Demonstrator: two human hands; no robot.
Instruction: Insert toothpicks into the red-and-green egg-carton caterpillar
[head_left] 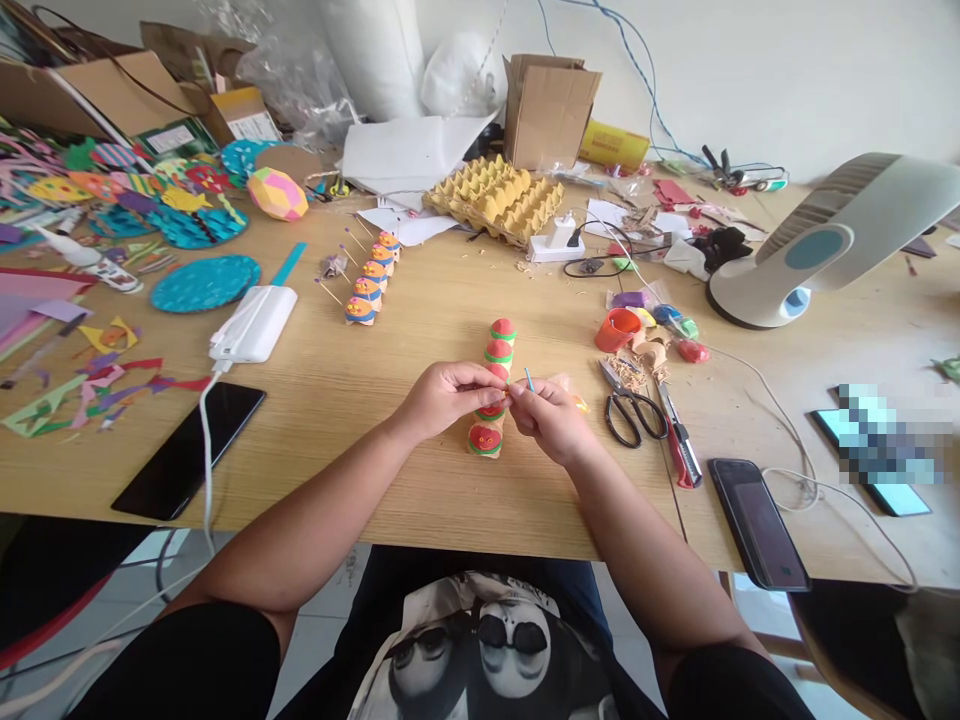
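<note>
A row of egg-carton cups painted red and green, a caterpillar with a small yellow face at the near end, lies on the table in front of me. Over its middle, my left hand is closed in a pinch. What its fingertips hold is too small to make out. Just to the right, my right hand has its thumb and fingers closed around a thin blue stick, whose tip pokes up above them. The fingertips of both hands almost meet and hide some of the cups.
A blue-and-orange caterpillar with pins stands further back. To the right lie black scissors, a red box cutter, an orange cup and a phone. A power bank and black phone lie left.
</note>
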